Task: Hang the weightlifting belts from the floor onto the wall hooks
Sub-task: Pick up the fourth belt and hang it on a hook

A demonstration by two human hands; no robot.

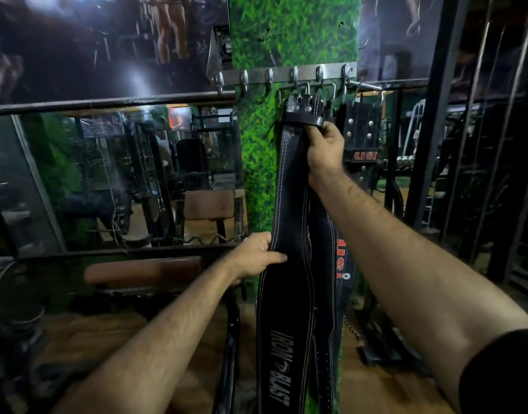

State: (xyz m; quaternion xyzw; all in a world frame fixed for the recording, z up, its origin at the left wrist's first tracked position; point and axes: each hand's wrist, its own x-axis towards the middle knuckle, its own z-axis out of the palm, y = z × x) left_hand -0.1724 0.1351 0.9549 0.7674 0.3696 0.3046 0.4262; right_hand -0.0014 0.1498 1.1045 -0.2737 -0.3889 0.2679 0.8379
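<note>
The black belt (289, 294), probably stiff and fairly heavy, is pinched at its left edge by the left hand (256, 255). Higher up, its strap end is gripped by the right hand (325, 150), just below the hook rail (286, 74).

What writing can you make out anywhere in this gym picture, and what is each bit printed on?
"IRON BLAST": white letters on the lower part of the black belt that both hands hold.
"USI": red letters on the studded belt hanging to the right.
"USI": red letters on the belt behind, beside the held one.
Posters reflected in the mirror: too blurred to read.
</note>
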